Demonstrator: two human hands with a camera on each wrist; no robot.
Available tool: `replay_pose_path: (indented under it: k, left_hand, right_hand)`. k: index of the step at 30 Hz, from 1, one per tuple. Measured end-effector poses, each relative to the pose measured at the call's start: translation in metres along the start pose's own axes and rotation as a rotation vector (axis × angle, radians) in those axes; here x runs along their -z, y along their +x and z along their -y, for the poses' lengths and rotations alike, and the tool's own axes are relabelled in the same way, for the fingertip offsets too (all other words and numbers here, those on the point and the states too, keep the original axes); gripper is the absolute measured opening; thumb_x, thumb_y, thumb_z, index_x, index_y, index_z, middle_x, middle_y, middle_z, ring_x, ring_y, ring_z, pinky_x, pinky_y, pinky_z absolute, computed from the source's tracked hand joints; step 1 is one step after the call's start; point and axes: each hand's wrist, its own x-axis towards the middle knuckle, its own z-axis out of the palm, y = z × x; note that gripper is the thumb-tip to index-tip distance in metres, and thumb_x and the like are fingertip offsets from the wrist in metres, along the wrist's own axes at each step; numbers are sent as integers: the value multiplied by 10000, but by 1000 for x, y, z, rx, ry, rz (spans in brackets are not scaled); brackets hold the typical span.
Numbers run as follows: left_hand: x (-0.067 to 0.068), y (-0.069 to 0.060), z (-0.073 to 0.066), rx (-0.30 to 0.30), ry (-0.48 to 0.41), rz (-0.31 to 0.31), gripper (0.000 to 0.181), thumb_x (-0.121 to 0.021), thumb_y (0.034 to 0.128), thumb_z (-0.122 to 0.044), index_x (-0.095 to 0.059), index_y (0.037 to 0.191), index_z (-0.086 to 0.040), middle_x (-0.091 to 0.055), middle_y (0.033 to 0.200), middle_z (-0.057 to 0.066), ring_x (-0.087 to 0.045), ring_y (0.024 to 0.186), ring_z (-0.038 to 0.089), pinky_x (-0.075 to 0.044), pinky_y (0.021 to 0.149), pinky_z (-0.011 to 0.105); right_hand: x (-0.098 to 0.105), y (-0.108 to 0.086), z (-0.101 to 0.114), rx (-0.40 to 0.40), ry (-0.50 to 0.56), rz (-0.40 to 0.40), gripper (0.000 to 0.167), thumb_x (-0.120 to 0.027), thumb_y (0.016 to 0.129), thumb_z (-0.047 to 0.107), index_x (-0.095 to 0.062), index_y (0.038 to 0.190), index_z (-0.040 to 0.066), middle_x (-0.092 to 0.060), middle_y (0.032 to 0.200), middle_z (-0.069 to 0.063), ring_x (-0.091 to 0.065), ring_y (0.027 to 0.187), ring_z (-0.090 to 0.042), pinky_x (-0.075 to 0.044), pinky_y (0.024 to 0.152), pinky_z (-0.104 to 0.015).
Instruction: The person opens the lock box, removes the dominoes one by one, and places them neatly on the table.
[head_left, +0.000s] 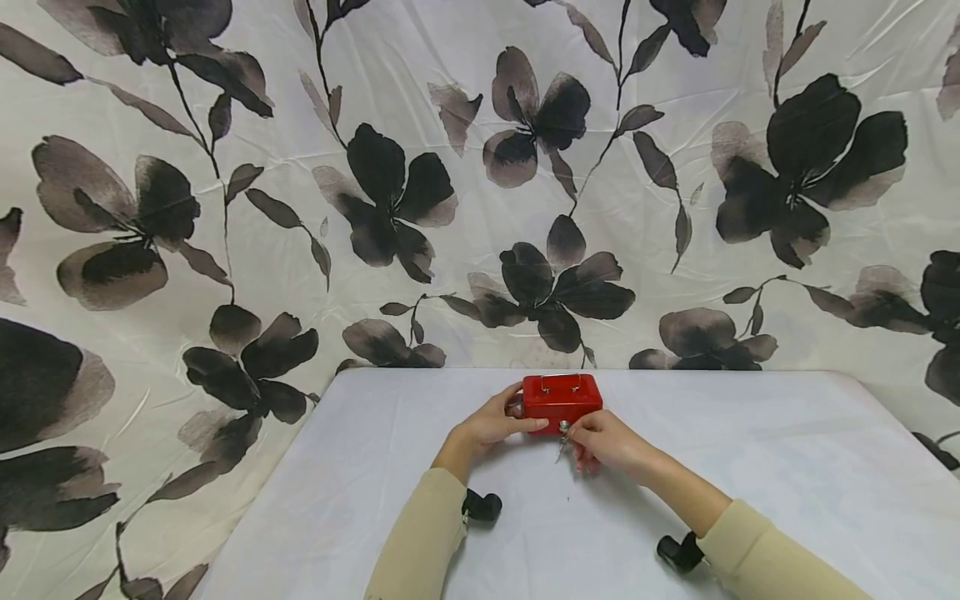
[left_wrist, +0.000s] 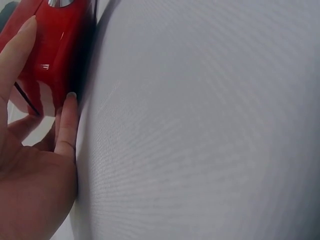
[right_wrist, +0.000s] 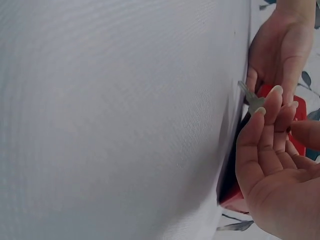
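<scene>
A small red cash box (head_left: 561, 407) with a wire handle (head_left: 561, 382) on its lid stands closed at the far side of the table. My left hand (head_left: 489, 423) grips its left end; in the left wrist view the thumb presses the front (left_wrist: 50, 65) and the other fingers go round the side. At the round silver lock (head_left: 564, 426) on the front, my right hand (head_left: 611, 442) pinches with thumb and forefinger, apparently on a key whose head the fingers hide. A second key (right_wrist: 254, 101) dangles beside the right fingertips.
The white-covered table (head_left: 525, 542) reaches up to a floral cloth backdrop (head_left: 660, 167). Black wrist cameras stick out by the left cuff (head_left: 482, 506) and the right cuff (head_left: 678, 552).
</scene>
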Motion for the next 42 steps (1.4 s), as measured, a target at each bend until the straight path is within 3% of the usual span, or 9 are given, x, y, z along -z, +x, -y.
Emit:
replay_pose_path:
  k: [22,42]
  left_hand:
    - [-1,0,1,-22,-6,6,904,-839,860,-238,-326,1594,-111,-579,1353,95,-537,1148,243,-505,980,385]
    - [0,0,2,6,-26,1,941,-863,836,-275,-328,1597,-135,-574,1376,80,-530,1203,255,-476,1057,462]
  right_hand:
    - [-1,4,-5,-82,294,71,281,-479,1065,67,-596,1141,-177,-626,833,-76,-643,734,-160,-590,743,-310]
    - [0,4,-8,-167,510,132,250,-433,1082,64,-590,1122,-126,-614,849,-49,-621,787,-152,-554,759,-259]
